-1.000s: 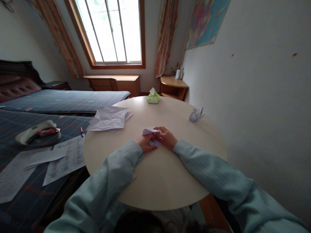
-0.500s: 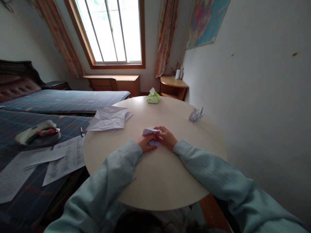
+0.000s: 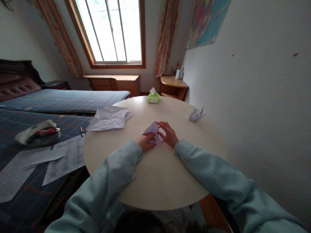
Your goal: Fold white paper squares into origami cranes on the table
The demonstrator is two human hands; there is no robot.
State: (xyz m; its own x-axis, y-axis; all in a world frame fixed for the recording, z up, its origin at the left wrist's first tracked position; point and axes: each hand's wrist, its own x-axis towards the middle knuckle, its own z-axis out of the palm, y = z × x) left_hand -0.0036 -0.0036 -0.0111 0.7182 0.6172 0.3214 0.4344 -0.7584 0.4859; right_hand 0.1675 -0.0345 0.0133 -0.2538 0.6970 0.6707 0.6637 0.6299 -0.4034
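A small folded piece of white paper (image 3: 153, 131) lies on the round beige table (image 3: 157, 171) in front of me. My left hand (image 3: 145, 142) presses on its near left corner with the fingers closed on the paper. My right hand (image 3: 168, 134) pinches the paper's right flap and holds it lifted, so the flap stands up off the table. Both arms wear light blue-green sleeves.
A pile of creased white sheets (image 3: 109, 119) lies at the table's left. A folded paper figure (image 3: 196, 115) sits at the right edge, a green tissue pack (image 3: 153, 97) at the far edge. Left of the table, a bed holds printed sheets (image 3: 64, 160), a pen (image 3: 82, 131) and a pouch (image 3: 36, 129).
My right hand has lifted the paper's flap up and slightly away from me; before, the paper lay flatter under both hands. My left hand stays in place.
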